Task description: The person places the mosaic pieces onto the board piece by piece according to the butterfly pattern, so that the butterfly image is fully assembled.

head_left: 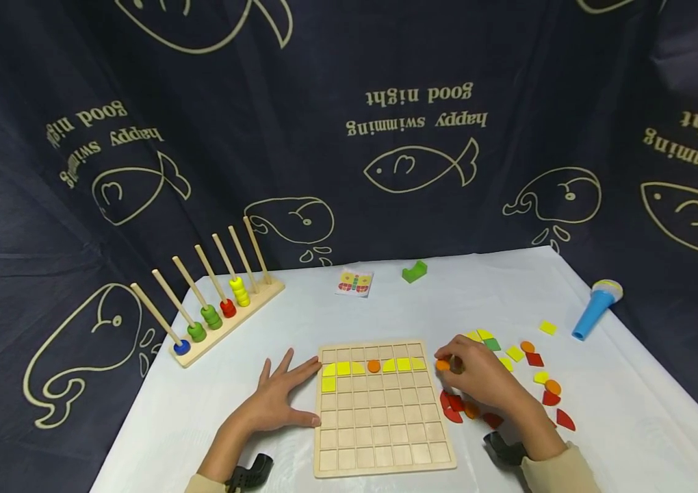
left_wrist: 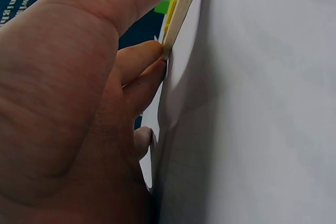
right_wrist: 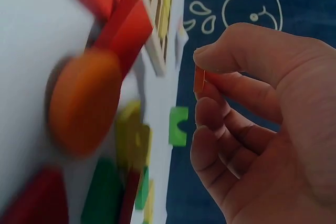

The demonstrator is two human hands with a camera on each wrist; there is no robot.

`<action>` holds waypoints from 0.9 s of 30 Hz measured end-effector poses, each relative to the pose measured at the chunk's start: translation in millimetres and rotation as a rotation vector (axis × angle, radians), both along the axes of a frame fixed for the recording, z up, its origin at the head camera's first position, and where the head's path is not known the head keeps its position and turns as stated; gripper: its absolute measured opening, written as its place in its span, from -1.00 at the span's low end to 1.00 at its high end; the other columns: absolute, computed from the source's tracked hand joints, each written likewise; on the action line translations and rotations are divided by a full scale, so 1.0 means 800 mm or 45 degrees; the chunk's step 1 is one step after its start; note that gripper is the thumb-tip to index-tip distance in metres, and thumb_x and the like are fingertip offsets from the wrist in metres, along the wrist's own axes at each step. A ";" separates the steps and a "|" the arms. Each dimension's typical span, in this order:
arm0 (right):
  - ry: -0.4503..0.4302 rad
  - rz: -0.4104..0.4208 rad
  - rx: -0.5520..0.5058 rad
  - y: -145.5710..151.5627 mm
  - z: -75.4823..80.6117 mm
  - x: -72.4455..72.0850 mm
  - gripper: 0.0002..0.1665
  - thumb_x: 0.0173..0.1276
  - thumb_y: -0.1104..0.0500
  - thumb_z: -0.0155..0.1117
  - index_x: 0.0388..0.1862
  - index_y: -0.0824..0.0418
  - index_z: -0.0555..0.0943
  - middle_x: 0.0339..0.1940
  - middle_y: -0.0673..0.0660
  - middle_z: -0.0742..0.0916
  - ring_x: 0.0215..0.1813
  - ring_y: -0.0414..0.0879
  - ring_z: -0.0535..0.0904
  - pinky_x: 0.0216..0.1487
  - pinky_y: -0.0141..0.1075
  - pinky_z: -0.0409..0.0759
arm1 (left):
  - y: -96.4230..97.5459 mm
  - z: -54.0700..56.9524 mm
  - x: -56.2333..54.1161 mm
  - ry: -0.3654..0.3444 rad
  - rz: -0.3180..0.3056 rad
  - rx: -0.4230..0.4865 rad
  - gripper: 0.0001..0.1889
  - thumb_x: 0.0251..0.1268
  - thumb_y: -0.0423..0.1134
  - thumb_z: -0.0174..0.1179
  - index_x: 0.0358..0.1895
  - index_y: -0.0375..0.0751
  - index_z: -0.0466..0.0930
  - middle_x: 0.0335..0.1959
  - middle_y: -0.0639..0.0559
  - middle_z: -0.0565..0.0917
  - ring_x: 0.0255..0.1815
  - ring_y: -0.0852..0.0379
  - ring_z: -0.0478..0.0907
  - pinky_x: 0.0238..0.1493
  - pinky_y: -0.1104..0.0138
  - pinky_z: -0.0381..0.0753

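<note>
A wooden grid board lies on the white table. Yellow pieces and one orange disc fill its second row, and a yellow square sits below at the left. My left hand is spread flat, its thumb and a fingertip touching the board's left edge. Just off the board's right edge, my right hand pinches another orange disc between thumb and finger, edge-on in the right wrist view. Loose red pieces lie beneath that hand.
More red, yellow, green and orange pieces are scattered at the right. A peg abacus with coloured rings stands at the left. Behind the board lie a pattern card and a green block. A blue toy microphone lies near the right edge.
</note>
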State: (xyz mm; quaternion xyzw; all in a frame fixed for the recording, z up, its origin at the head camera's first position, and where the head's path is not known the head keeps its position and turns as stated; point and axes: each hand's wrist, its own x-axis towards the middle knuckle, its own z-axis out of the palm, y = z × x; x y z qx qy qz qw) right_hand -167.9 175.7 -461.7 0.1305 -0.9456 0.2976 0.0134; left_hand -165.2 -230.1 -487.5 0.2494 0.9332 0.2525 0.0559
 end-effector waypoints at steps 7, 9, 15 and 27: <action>0.066 0.089 0.014 -0.029 0.001 -0.004 -0.69 0.04 0.19 0.39 -0.15 0.08 0.71 -0.30 -0.17 0.55 -0.35 -0.23 0.42 -0.37 -0.36 0.47 | -0.001 -0.002 0.000 0.000 0.003 -0.012 0.08 -0.27 0.43 0.37 0.46 0.11 0.26 0.46 0.20 0.22 0.52 -0.19 -0.26 0.31 -0.27 -0.49; 0.090 0.129 0.013 -0.038 0.001 -0.004 -0.69 0.05 0.20 0.38 -0.16 0.10 0.71 -0.29 -0.16 0.56 -0.35 -0.24 0.42 -0.36 -0.37 0.46 | -0.001 -0.002 0.000 -0.003 0.004 -0.012 0.08 -0.26 0.42 0.37 0.46 0.11 0.26 0.46 0.21 0.22 0.52 -0.19 -0.26 0.31 -0.26 -0.49; 0.120 0.206 0.035 -0.064 0.001 -0.008 -0.69 0.04 0.19 0.39 -0.16 0.07 0.71 -0.28 -0.19 0.56 -0.36 -0.27 0.41 -0.33 -0.39 0.46 | 0.000 -0.002 -0.001 -0.002 0.005 -0.025 0.08 -0.27 0.42 0.37 0.46 0.10 0.26 0.46 0.20 0.22 0.52 -0.20 -0.26 0.31 -0.27 -0.49; 0.170 0.319 0.068 -0.103 0.002 -0.015 -0.71 0.06 0.17 0.37 -0.17 0.04 0.72 -0.25 -0.17 0.57 -0.31 -0.27 0.42 -0.23 -0.35 0.50 | 0.000 -0.001 0.000 0.010 0.005 -0.023 0.08 -0.27 0.43 0.37 0.46 0.11 0.25 0.46 0.20 0.23 0.52 -0.21 -0.26 0.31 -0.28 -0.48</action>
